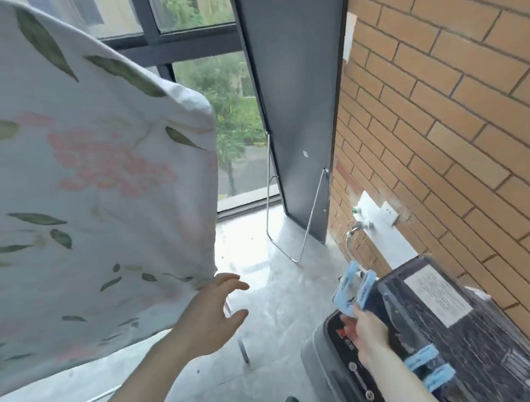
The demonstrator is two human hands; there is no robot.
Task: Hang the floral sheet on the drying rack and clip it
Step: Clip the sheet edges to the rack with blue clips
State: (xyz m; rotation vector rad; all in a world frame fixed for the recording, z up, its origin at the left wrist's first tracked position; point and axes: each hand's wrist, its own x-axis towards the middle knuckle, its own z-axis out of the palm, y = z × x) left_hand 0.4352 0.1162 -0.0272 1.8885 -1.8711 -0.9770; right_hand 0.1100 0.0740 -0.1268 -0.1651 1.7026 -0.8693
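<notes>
The floral sheet, pale with pink flowers and green leaves, hangs draped over the drying rack and fills the left of the view. Only a metal rack leg shows below its right edge. My left hand is spread open just beside the sheet's lower right edge, fingers apart, holding nothing. My right hand grips two light blue clips above the washing machine. More blue clips lie on the machine's lid beside my right forearm.
A brick wall runs along the right with a tap and socket plate. A grey board on a metal stand leans against the wall by the window. Bare concrete floor lies between sheet and machine.
</notes>
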